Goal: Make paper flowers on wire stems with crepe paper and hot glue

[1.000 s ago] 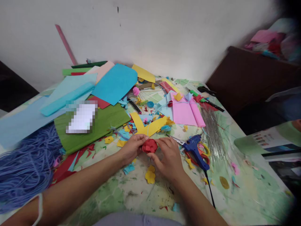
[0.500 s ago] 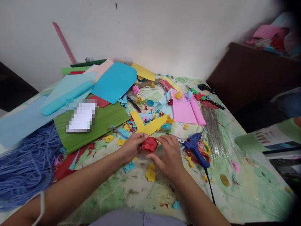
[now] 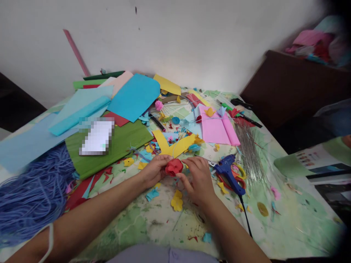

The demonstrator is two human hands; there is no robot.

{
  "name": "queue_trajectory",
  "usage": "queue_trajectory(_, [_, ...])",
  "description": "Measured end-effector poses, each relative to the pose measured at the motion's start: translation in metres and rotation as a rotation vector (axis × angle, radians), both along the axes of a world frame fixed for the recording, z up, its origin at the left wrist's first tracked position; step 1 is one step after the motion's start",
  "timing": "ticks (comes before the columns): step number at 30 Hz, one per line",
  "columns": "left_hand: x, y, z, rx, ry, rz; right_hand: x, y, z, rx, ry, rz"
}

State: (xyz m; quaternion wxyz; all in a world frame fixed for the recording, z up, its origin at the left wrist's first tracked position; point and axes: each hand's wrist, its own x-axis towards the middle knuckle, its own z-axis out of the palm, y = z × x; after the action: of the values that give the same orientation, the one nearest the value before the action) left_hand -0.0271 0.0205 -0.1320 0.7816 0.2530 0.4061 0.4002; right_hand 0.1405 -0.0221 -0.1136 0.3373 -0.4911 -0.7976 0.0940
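Observation:
A red paper flower (image 3: 174, 167) with layered, rounded petals is held over the middle of the table. My left hand (image 3: 156, 170) pinches it from the left side, its fingers partly hidden behind the petals. On the right, my right hand (image 3: 199, 178) curves around the flower, thumb and index finger on the edge of its petals. Just below lies a loose yellow paper flower (image 3: 177, 201). Beyond the hands are strips of yellow paper (image 3: 182, 145). A blue glue gun (image 3: 227, 171) rests on scissors (image 3: 241, 172) with red and yellow handles, right of my right hand.
Blue paper sheets (image 3: 134, 95), green crepe paper (image 3: 128, 137) and a bundle of blue cords (image 3: 30, 197) cover the left side. Pink paper (image 3: 214, 128) and silvery wires (image 3: 249, 153) lie on the right. The glue gun's cord (image 3: 246, 215) runs toward the front edge.
My right thumb has moved up and in, against the flower's lower edge. The flower is turned slightly, its petals facing me more. My left hand keeps its grip.

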Motion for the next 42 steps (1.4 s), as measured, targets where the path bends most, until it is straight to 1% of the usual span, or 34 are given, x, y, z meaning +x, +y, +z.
queue_trajectory(4, [0.001, -0.002, 0.001, 0.019, 0.022, -0.033, -0.003, 0.001, 0.0, -0.011, 0.001, -0.001])
queue_trajectory(10, [0.001, -0.003, 0.0, 0.038, 0.019, -0.039, 0.002, 0.0, 0.0, -0.014, 0.059, 0.01])
queue_trajectory(12, [0.001, -0.003, 0.0, 0.048, 0.022, -0.039, 0.005, 0.003, 0.0, -0.02, 0.121, -0.029])
queue_trajectory(14, [0.002, -0.004, 0.001, 0.051, 0.031, -0.036, 0.007, 0.012, -0.002, -0.055, 0.213, -0.109])
queue_trajectory(16, [0.003, -0.006, 0.005, 0.057, 0.039, -0.036, 0.007, 0.027, -0.004, -0.143, 0.336, -0.165])
queue_trajectory(19, [0.006, -0.011, 0.013, 0.089, 0.046, -0.051, 0.006, 0.056, -0.003, -0.366, 0.592, -0.142])
queue_trajectory(22, [0.008, -0.017, 0.021, 0.109, 0.047, -0.095, 0.003, 0.083, 0.005, -0.553, 0.852, -0.126])
queue_trajectory(24, [0.009, -0.021, 0.026, 0.123, 0.06, -0.121, 0.002, 0.096, 0.013, -0.618, 0.987, -0.097])
queue_trajectory(26, [0.009, -0.023, 0.03, 0.156, 0.079, -0.139, 0.001, 0.103, 0.02, -0.616, 1.058, -0.1])
queue_trajectory(29, [0.006, -0.023, 0.032, 0.205, 0.113, -0.156, 0.001, 0.108, 0.025, -0.56, 1.069, -0.165])
queue_trajectory(34, [0.001, -0.019, 0.029, 0.274, 0.16, -0.188, 0.004, 0.108, 0.018, -0.527, 1.069, -0.247])
queue_trajectory(36, [0.001, -0.019, 0.03, 0.318, 0.174, -0.218, 0.005, 0.108, 0.017, -0.538, 1.089, -0.242])
queue_trajectory(38, [0.0, -0.02, 0.034, 0.371, 0.202, -0.264, 0.006, 0.11, 0.019, -0.545, 1.114, -0.216])
queue_trajectory(40, [-0.003, -0.021, 0.039, 0.427, 0.238, -0.321, 0.008, 0.112, 0.026, -0.532, 1.141, -0.176])
queue_trajectory(42, [-0.008, -0.02, 0.044, 0.488, 0.27, -0.377, 0.012, 0.114, 0.037, -0.503, 1.166, -0.133])
